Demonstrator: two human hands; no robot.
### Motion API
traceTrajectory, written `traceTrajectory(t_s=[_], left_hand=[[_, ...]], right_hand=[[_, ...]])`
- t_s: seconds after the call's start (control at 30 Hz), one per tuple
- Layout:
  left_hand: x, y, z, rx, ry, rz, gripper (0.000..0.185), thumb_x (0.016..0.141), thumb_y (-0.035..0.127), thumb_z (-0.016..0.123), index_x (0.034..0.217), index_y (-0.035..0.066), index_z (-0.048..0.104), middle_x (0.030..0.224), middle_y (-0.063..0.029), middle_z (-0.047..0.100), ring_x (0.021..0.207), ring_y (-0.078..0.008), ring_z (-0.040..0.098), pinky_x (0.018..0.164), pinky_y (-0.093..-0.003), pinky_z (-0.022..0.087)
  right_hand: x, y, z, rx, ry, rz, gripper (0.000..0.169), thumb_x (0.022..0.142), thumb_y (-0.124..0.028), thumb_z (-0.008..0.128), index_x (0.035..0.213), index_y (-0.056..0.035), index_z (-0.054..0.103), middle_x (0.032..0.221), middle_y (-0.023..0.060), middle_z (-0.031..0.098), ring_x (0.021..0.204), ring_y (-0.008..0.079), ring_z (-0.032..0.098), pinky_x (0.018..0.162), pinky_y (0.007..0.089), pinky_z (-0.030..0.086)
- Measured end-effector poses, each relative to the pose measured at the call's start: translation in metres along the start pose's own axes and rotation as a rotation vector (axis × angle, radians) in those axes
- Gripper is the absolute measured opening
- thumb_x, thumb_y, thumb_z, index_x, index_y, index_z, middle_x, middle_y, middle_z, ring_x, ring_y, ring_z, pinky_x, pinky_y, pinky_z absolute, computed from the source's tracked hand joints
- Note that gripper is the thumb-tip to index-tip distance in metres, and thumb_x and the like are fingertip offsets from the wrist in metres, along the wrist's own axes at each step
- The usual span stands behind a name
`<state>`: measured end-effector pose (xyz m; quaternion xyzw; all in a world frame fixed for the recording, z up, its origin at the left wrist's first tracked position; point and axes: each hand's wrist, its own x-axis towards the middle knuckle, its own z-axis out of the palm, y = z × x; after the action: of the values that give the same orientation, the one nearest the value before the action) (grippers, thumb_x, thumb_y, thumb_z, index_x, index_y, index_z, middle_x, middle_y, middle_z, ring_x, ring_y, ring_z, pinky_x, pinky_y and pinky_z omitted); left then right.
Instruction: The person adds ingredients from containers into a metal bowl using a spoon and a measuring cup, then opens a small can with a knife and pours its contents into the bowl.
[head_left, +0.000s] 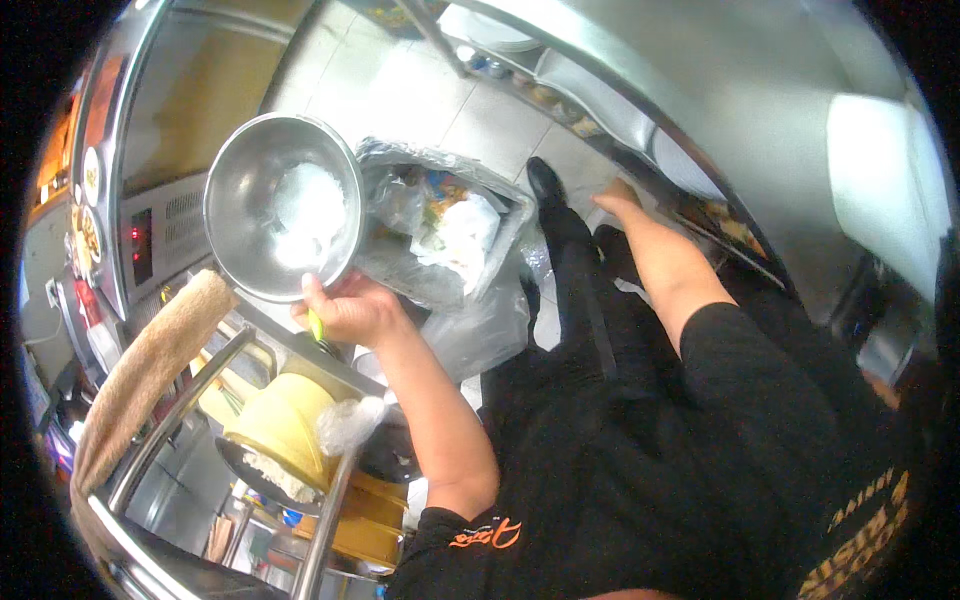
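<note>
My left hand (352, 307) grips the rim of a round stainless steel bowl (247, 217) at the left. A bright patch shows on the bowl's inside; whether it is glare or contents I cannot tell. A thin yellow-green item (315, 324) with a dark end shows by the same hand. Right of the bowl stands a waste bin lined with a plastic bag (480, 330), holding crumpled white material (469, 225) and scraps. My right hand (619, 196) hangs low beside my legs, near a lower shelf; its fingers are partly hidden and nothing is seen in it.
A brown towel (150, 367) hangs over a metal rail (180, 412) at lower left. Beyond it are a yellow container (281, 420) and clear plastic wrap (349, 425). A metal counter (757, 120) with plates (682, 165) on its lower shelf runs along the right. My shoe (546, 180) is on tiles.
</note>
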<state>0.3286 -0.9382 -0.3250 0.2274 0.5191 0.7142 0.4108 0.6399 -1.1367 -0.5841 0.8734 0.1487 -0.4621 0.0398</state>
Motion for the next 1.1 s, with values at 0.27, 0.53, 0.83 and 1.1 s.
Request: traceTrajectory(t_s=[0.27,0.53,0.83,1.1], left_hand=[[0.026,-0.055,0.004,0.025,0.028,-0.002,0.022,0.083,0.011,0.058,0.102,0.009,0.047,0.102,-0.0084,0.058,0.091,-0.0217,0.060,0.076,-0.0350,0.051],[0.047,-0.100,-0.036,0.021,0.081,-0.044,0.044,0.083,0.012,0.056,0.127,0.008,0.049,0.119,-0.0119,0.058,0.107,-0.0275,0.058,0.092,-0.0445,0.049],[0.071,-0.131,-0.070,0.020,-0.082,-0.299,0.042,0.084,0.017,0.056,0.121,-0.002,0.052,0.114,-0.0166,0.060,0.103,-0.0275,0.060,0.087,-0.0416,0.050],[0.081,-0.138,-0.052,-0.001,-0.144,-0.294,0.029,0.080,0.016,0.059,0.102,-0.002,0.062,0.093,-0.0117,0.067,0.078,-0.0245,0.065,0.067,-0.0320,0.053]], right_hand=[[0.129,-0.040,0.039,-0.147,0.132,-0.212,0.100,0.067,-0.039,0.079,0.140,0.0049,0.028,0.142,0.0263,0.036,0.131,0.0364,0.039,0.106,0.0417,0.036],[0.237,-0.089,0.055,-0.226,0.451,-0.276,0.089,0.071,-0.026,0.073,0.143,-0.0005,0.025,0.138,0.0249,0.041,0.129,0.0383,0.039,0.106,0.0416,0.034],[0.161,0.018,0.104,0.373,0.300,-0.147,0.043,0.072,-0.036,0.075,0.100,-0.0046,0.064,0.090,0.0134,0.069,0.086,0.0293,0.065,0.081,0.0395,0.050],[-0.046,0.215,0.012,1.228,1.104,0.364,0.040,0.084,-0.023,0.064,0.111,-0.0117,0.036,0.087,0.0068,0.050,0.055,0.0151,0.049,0.040,0.0277,0.042]])
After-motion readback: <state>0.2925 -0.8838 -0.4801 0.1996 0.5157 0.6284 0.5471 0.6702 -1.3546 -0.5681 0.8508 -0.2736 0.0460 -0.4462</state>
